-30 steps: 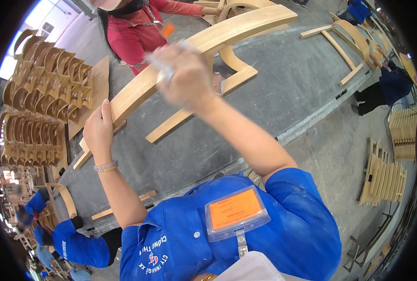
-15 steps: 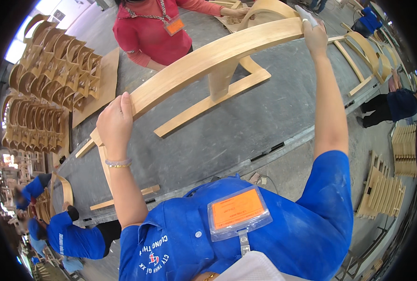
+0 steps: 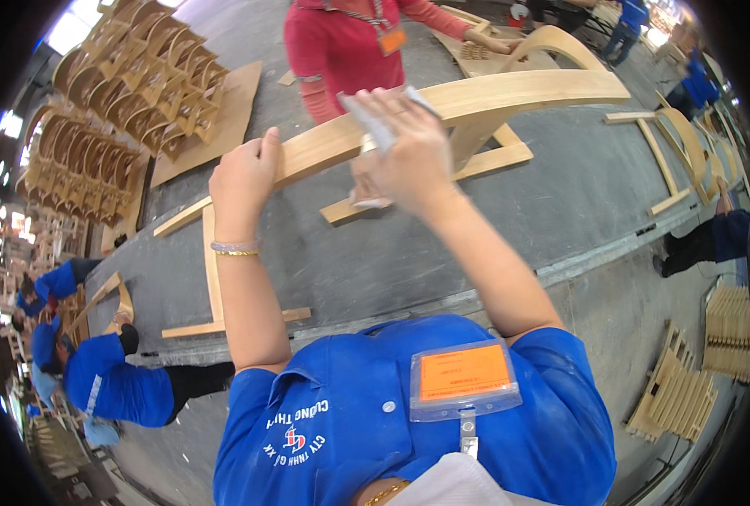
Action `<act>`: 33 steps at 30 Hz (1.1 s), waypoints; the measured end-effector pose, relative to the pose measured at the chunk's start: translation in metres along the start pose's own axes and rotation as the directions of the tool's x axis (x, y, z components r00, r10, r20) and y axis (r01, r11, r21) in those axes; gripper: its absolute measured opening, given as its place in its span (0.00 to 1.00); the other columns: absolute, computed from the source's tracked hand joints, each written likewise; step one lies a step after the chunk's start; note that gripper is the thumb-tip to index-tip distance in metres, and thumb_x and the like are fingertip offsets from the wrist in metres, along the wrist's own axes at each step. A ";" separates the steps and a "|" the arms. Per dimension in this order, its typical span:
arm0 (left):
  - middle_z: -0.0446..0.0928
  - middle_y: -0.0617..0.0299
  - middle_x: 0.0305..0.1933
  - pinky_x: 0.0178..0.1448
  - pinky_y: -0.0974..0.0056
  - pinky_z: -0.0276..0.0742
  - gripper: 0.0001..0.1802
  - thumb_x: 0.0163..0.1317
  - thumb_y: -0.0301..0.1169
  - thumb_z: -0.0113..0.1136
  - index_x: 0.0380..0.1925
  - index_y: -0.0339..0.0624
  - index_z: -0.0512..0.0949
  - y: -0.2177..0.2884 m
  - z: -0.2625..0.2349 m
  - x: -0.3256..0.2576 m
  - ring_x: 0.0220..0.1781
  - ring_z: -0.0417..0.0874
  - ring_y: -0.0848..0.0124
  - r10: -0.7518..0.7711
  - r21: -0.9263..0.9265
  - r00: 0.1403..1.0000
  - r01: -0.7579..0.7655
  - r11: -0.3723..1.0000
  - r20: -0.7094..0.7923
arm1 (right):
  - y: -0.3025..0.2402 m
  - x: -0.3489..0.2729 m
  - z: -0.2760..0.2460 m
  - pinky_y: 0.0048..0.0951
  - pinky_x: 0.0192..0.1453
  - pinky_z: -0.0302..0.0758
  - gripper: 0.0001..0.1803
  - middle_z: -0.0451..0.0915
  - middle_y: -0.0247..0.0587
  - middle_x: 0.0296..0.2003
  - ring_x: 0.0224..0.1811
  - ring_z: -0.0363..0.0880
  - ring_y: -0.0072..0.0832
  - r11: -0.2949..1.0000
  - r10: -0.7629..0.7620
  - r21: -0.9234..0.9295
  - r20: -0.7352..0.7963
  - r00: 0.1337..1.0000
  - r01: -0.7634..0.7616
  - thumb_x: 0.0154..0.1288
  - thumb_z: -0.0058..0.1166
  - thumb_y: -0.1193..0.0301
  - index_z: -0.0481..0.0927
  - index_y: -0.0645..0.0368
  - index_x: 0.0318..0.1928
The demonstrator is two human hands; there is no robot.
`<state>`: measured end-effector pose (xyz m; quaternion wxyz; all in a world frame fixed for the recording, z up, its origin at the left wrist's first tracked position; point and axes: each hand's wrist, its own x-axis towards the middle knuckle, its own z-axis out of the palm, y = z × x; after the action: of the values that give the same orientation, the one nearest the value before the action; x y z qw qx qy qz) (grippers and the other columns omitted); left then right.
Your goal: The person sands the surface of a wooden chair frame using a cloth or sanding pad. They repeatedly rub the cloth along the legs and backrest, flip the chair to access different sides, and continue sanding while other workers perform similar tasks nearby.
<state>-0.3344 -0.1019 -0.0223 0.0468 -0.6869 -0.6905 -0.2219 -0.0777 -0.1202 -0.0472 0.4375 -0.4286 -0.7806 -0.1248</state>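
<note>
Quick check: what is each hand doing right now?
Left hand: closed, gripping the long curved pale wooden rail.
Right hand: pressing a small grey sanding sheet onto that rail.

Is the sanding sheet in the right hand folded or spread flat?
Spread flat: the sheet lies under the right hand against the curved wooden rail.

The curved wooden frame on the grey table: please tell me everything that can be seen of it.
The curved wooden frame is pale bare wood, a long bent rail on flat base strips. It lies across the grey table, rising toward the right. The left hand grips the rail near its lower left part. The right hand presses a folded sheet of sandpaper on the rail's middle, hiding that section. A short upright joins the rail to the base strips.
</note>
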 end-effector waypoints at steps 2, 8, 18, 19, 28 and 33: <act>0.83 0.59 0.31 0.43 0.56 0.76 0.34 0.81 0.57 0.47 0.38 0.36 0.85 -0.039 -0.004 0.011 0.33 0.80 0.63 -0.052 -0.295 0.977 0.112 0.949 0.205 | 0.016 0.003 -0.010 0.48 0.80 0.68 0.31 0.83 0.45 0.65 0.68 0.80 0.42 1.000 0.025 -0.001 0.025 0.999 -0.025 0.61 0.61 0.69 0.82 0.53 0.67; 0.80 0.53 0.63 0.72 0.59 0.74 0.33 0.84 0.51 0.39 0.66 0.32 0.77 -0.054 0.042 -0.019 0.64 0.80 0.65 -0.010 -0.956 0.956 0.292 0.027 0.292 | 0.036 0.013 -0.014 0.48 0.78 0.69 0.30 0.84 0.44 0.62 0.66 0.81 0.41 0.967 0.113 -0.227 -0.028 0.993 -0.117 0.60 0.61 0.70 0.83 0.53 0.66; 0.69 0.40 0.77 0.81 0.50 0.69 0.53 0.79 0.69 0.24 0.75 0.26 0.63 -0.033 0.030 -0.038 0.78 0.72 0.53 0.127 -0.650 0.952 0.284 -0.705 0.279 | -0.107 0.019 0.081 0.49 0.78 0.69 0.32 0.83 0.46 0.64 0.68 0.82 0.40 0.955 -0.224 0.218 0.083 0.971 0.201 0.55 0.61 0.72 0.83 0.56 0.65; 0.68 0.39 0.77 0.81 0.50 0.69 0.53 0.80 0.68 0.23 0.75 0.25 0.62 -0.030 0.030 -0.038 0.78 0.72 0.53 0.096 -0.614 0.940 0.289 -0.735 0.328 | -0.087 0.021 0.065 0.49 0.78 0.70 0.33 0.83 0.46 0.64 0.66 0.82 0.41 0.972 -0.149 0.198 0.102 0.984 0.126 0.56 0.61 0.72 0.83 0.56 0.65; 0.72 0.35 0.73 0.81 0.49 0.70 0.36 0.87 0.51 0.28 0.69 0.26 0.67 -0.006 0.032 -0.040 0.77 0.73 0.48 -0.026 -0.731 0.949 0.224 -0.645 0.314 | -0.026 -0.001 0.008 0.47 0.78 0.69 0.31 0.82 0.48 0.64 0.68 0.80 0.43 0.997 0.050 -0.060 0.034 0.998 -0.048 0.60 0.60 0.72 0.80 0.58 0.66; 0.75 0.36 0.70 0.81 0.51 0.69 0.43 0.85 0.59 0.30 0.72 0.24 0.65 -0.012 0.027 -0.044 0.74 0.76 0.51 0.090 -0.650 0.954 0.262 -0.713 0.286 | -0.123 0.013 0.080 0.49 0.77 0.70 0.33 0.83 0.50 0.63 0.68 0.81 0.44 0.952 -0.133 0.279 -0.004 0.991 0.129 0.54 0.63 0.72 0.83 0.60 0.64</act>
<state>-0.3373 -0.1319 -0.0660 -0.7058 -0.2348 -0.1343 -0.6547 -0.2226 -0.1419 -0.0616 0.4784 -0.3110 -0.8203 -0.0391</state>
